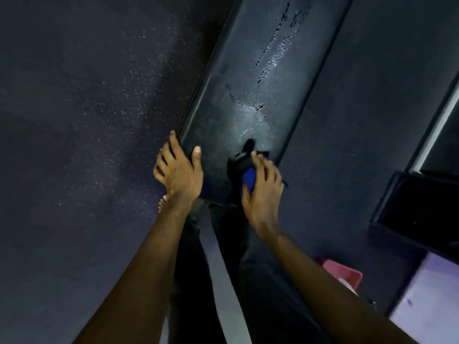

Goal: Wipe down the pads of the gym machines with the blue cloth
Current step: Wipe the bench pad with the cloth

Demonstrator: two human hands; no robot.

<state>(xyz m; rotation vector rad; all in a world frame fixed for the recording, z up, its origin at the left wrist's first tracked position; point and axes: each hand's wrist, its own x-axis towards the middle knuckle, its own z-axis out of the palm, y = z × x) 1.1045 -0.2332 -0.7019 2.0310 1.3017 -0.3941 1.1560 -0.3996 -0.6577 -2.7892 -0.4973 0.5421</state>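
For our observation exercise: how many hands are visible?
2. The left hand grips the near left corner of the black pad; the right hand holds the blue cloth on its near end.

The person wears dark trousers (268, 281), with forearms (139, 269) and foot (162, 203) bare

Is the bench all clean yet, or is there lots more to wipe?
Not yet. Done: a smeary wet patch shows partway along the long black bench pad. In hand: the right hand grips the crumpled blue cloth at the pad's near end while the left hand holds its corner. Left: streaks of droplets farther up look unwiped.
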